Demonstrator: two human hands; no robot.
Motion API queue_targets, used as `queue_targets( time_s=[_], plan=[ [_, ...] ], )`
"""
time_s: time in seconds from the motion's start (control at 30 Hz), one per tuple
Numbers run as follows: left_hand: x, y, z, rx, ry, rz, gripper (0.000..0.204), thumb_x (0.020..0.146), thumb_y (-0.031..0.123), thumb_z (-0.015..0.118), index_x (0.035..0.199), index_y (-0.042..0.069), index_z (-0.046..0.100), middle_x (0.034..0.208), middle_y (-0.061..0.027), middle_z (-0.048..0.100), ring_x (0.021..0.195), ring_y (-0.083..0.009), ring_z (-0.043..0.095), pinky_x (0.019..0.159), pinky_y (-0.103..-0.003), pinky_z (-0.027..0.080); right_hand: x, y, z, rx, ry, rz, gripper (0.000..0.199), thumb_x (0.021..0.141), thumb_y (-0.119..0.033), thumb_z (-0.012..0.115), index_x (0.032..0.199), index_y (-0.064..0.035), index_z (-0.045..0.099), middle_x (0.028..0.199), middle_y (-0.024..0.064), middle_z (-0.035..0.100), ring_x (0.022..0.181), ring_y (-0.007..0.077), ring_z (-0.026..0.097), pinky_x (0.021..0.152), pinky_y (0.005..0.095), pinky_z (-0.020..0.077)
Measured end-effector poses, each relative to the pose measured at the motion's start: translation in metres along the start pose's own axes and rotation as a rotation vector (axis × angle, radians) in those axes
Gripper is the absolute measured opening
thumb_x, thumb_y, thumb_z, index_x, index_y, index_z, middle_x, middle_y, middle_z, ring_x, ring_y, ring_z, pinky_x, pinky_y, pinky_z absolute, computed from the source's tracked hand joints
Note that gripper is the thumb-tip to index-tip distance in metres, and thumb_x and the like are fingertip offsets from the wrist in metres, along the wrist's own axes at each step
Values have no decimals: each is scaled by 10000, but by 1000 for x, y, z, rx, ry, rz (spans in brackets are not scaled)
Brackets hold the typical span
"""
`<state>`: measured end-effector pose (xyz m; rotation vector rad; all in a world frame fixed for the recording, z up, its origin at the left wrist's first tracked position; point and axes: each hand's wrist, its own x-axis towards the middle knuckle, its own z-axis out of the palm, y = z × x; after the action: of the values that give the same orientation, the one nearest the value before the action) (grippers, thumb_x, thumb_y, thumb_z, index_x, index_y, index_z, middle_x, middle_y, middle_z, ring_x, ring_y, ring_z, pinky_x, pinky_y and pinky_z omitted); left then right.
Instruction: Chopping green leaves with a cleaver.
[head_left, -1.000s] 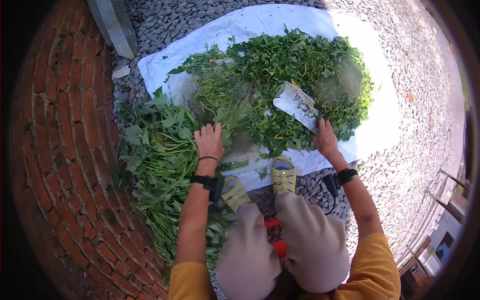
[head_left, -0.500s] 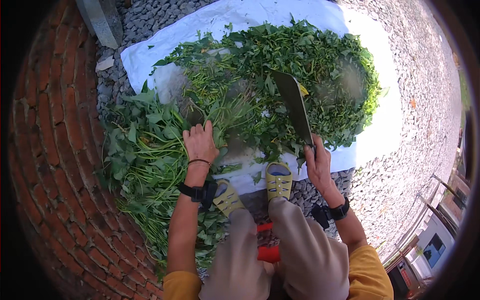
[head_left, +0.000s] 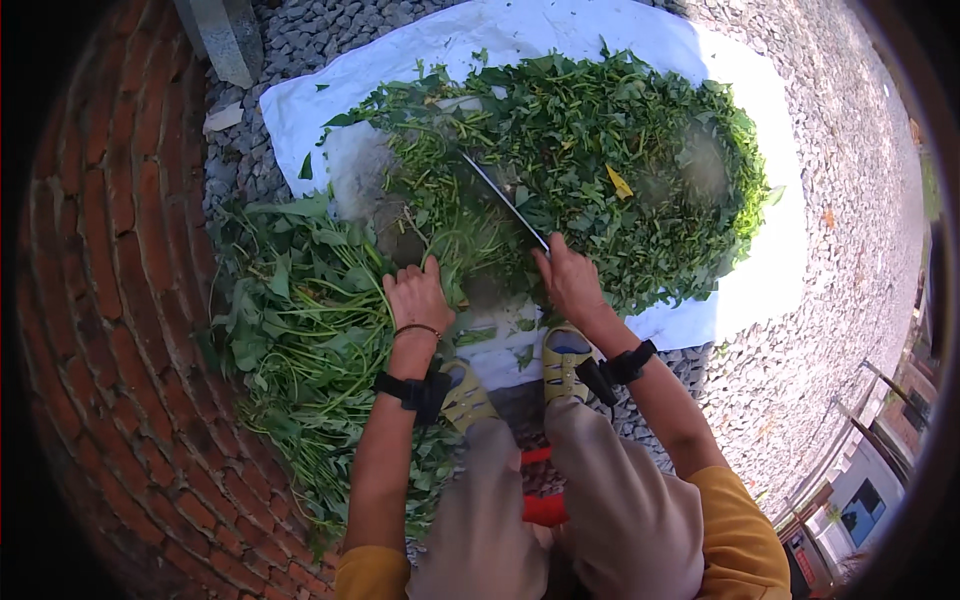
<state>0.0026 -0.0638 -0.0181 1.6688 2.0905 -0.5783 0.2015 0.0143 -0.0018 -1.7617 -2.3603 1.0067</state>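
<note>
My left hand [head_left: 415, 300] is closed over a bunch of long green leafy stems [head_left: 310, 325], its fingers bent round their ends. The uncut stems spread to the left and toward me in a thick heap. My right hand [head_left: 573, 285] grips the handle of a large knife [head_left: 507, 203]. Its long dark blade points up and left, seen nearly edge-on, over the cut stems just right of my left hand. Whether the blade touches them I cannot tell. A wide pile of chopped greens [head_left: 640, 120] lies beyond and to the right, with a yellow leaf [head_left: 618, 182] on it.
Under the greens spreads a white sheet [head_left: 300, 110] on grey gravel [head_left: 330, 35]. A brick surface [head_left: 110, 300] runs along the left, and a concrete post [head_left: 225, 45] stands at the far left. My feet in yellow-green clogs [head_left: 567, 362] are at the sheet's near edge.
My right hand has brought the knife left and turned it, from broadside over the chopped pile to edge-on near my left hand. My left hand keeps hold of the stems.
</note>
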Motion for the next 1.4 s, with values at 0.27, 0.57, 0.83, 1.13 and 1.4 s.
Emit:
queue_targets(
  time_s=[0.27,0.57,0.83,1.13,1.4],
  plan=[
    [2,0,2,17,-38,2,581,553,247,782,1047,115,505,882,-73,591,868,-239,589,809,-368,378,-16,-15,-10,317,204,-165,234,902,-227,535,899,-39,396,709,209,594,626,424,575,529,491,460],
    [4,0,-4,-12,-80,12,563,567,272,791,1036,128,514,879,-91,586,882,-251,584,828,-380,365,-13,-17,1,46,30,-133,247,893,-226,551,871,-39,392,743,205,603,629,416,580,507,490,459],
    [5,1,-5,14,-77,1,607,575,297,784,1078,112,499,926,-89,600,921,-241,589,858,-396,385,-27,-27,9,174,111,-142,222,883,-193,563,891,-35,406,717,208,593,629,425,572,520,489,450],
    [6,2,-6,17,-118,-11,615,564,282,773,1091,119,499,945,-79,606,935,-239,591,860,-382,380,-27,-29,-7,302,165,-203,233,895,-215,541,917,-35,396,708,207,607,648,406,597,529,476,472],
    [6,1,-3,14,-78,-14,640,552,308,798,1090,127,503,936,-76,598,922,-238,585,860,-384,366,-16,-29,14,-24,-142,-58,239,894,-214,543,926,-30,394,719,224,600,633,413,582,526,483,460]
  ],
)
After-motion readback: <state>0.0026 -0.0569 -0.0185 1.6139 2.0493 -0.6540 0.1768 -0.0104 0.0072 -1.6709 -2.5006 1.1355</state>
